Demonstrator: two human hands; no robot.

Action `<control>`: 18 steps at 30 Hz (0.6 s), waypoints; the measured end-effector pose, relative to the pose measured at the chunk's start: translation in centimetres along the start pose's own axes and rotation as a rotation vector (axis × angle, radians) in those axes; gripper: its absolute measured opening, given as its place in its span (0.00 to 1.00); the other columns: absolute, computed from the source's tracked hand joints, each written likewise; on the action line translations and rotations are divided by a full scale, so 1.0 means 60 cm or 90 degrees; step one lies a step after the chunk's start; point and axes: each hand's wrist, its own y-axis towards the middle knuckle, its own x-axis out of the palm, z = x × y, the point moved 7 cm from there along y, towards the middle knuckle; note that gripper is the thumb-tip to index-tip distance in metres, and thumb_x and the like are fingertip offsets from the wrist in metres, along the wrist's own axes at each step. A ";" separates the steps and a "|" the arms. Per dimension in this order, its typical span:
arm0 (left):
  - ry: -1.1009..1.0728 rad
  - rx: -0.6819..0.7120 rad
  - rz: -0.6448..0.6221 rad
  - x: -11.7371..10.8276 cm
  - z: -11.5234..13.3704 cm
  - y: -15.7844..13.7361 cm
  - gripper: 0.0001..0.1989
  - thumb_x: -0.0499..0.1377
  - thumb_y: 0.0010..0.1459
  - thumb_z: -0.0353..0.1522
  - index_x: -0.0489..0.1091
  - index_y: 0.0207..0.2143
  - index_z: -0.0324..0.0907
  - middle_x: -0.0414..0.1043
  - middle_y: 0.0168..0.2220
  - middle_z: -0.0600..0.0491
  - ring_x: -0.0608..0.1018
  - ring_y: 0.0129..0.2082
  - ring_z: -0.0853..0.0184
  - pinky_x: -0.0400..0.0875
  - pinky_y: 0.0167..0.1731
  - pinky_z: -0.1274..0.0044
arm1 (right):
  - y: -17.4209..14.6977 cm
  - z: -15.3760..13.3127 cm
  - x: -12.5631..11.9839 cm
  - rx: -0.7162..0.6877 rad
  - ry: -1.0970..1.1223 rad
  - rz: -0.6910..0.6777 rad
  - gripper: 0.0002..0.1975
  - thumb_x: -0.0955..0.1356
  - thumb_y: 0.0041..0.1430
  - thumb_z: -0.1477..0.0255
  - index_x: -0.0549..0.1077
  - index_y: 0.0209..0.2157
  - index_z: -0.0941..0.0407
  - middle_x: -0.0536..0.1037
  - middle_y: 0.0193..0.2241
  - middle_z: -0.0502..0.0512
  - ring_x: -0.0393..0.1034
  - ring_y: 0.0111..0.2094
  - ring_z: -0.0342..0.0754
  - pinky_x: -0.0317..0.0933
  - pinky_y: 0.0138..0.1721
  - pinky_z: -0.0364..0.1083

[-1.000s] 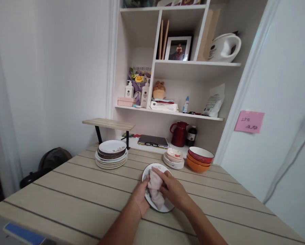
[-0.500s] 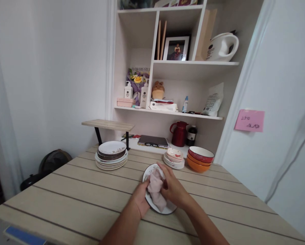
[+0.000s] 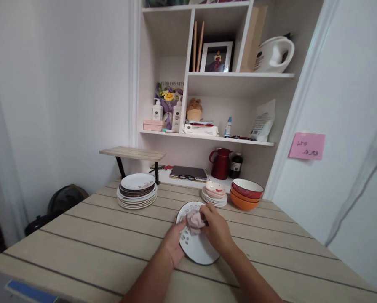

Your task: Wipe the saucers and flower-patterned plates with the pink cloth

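Note:
A white plate [image 3: 201, 250] with a dark rim and a printed leaf pattern is held tilted over the middle of the table. My left hand [image 3: 175, 246] grips its left edge, thumb on top and fingers underneath. Bunched on the plate's upper part is a pale pink cloth [image 3: 194, 221]. My right hand [image 3: 216, 225] is closed on the cloth, pressing it to the plate's face; its fingertips are partly hidden in the folds.
A tall stack of plates [image 3: 137, 191] stands back left, beside a small raised wooden shelf [image 3: 133, 153]. Small saucers [image 3: 214, 200] topped with a heart-patterned bowl [image 3: 216, 188] sit back right, near stacked red and orange bowls [image 3: 245, 195]. Behind stands a red jug [image 3: 220, 164].
My right hand has gathered the cloth into a tighter bunch on the plate's upper part, baring its lower face. My left hand keeps its hold on the edge.

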 end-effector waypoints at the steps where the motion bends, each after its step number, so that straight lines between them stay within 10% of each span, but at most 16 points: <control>1: -0.003 -0.001 0.001 -0.001 0.000 0.001 0.20 0.59 0.58 0.34 0.71 0.50 0.31 0.80 0.38 0.39 0.81 0.40 0.54 0.70 0.47 0.65 | 0.000 -0.001 0.001 0.000 -0.012 -0.004 0.14 0.61 0.45 0.83 0.66 0.33 0.53 0.67 0.36 0.51 0.61 0.31 0.45 0.46 0.28 0.42; 14: -0.036 0.013 0.011 -0.010 0.006 0.008 0.15 0.59 0.58 0.33 0.74 0.42 0.29 0.80 0.33 0.40 0.81 0.37 0.57 0.72 0.42 0.71 | -0.016 -0.035 0.009 -0.094 -0.030 -0.068 0.14 0.67 0.56 0.66 0.67 0.44 0.55 0.68 0.49 0.62 0.62 0.49 0.58 0.58 0.49 0.55; 18: -0.042 0.016 0.011 -0.010 0.004 0.006 0.17 0.59 0.58 0.33 0.73 0.45 0.30 0.80 0.35 0.40 0.81 0.39 0.55 0.72 0.44 0.68 | -0.004 -0.024 0.022 -0.070 -0.030 -0.023 0.12 0.64 0.54 0.78 0.68 0.41 0.53 0.69 0.48 0.62 0.62 0.49 0.57 0.58 0.48 0.55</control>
